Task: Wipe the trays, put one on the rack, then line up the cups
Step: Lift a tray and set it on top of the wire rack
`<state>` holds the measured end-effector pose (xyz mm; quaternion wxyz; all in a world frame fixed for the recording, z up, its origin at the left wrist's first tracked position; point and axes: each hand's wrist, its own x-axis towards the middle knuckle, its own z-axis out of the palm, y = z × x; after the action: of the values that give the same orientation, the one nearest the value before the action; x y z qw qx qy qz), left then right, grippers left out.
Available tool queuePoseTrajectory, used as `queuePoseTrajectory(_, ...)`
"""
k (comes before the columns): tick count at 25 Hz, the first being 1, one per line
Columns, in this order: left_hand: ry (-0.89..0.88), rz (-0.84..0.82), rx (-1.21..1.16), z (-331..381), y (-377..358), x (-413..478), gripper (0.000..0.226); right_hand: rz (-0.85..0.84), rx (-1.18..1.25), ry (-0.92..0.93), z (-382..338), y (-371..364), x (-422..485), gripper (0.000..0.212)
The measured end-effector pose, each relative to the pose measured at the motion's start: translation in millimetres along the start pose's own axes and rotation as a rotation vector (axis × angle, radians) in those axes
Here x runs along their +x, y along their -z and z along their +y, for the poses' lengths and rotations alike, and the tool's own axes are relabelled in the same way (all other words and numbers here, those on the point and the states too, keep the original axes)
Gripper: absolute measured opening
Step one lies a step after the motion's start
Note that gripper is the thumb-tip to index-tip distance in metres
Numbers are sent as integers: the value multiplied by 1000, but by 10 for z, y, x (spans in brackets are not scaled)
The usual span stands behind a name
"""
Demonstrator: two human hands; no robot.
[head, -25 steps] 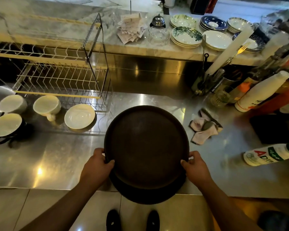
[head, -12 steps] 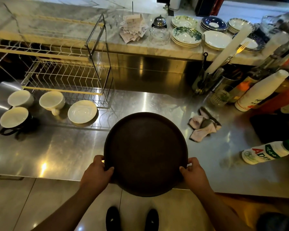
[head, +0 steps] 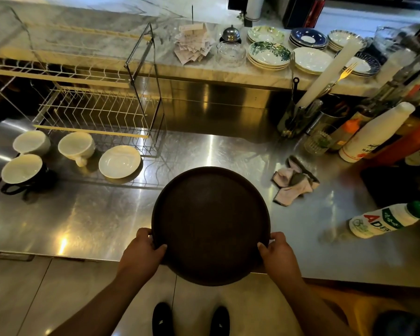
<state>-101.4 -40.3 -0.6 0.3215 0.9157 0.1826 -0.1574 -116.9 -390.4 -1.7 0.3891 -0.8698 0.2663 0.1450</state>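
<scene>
I hold a round dark brown tray by its near rim over the front edge of the steel counter. My left hand grips the rim's left side and my right hand grips its right side. Any second tray under it is hidden. A wire dish rack stands at the back left, with nothing on it. In front of the rack sit three white cups and a white saucer. A crumpled pinkish cloth lies right of the tray.
Bottles, a lying white bottle with a green cap, a glass and utensil holders crowd the right side. Stacked plates, a glass bowl, a bell and paper slips sit on the raised marble ledge behind. My shoes show on the floor below.
The tray has come nearer to me and off a dark tray edge that showed under it a second ago; that edge is out of sight. Both hands keep their grip.
</scene>
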Motion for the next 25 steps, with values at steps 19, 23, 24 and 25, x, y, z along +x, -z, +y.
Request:
queuePoseTrajectory(19, 268, -308, -413, 123, -179, -332, 26, -247, 402, -345, 1, -280, -393, 20)
queuePoseTrajectory(23, 242, -276, -484, 123, -151, -289, 25, -200, 457, -299, -66, -286, -387, 17)
queuePoseTrajectory(24, 247, -269, -505, 130, -153, -270, 24, -192, 474, -299, -87, -273, -376, 16)
queuePoseTrajectory(25, 236, -230, -534, 146, -87, -305, 23, -195, 493, -259, -186, -223, -384, 14)
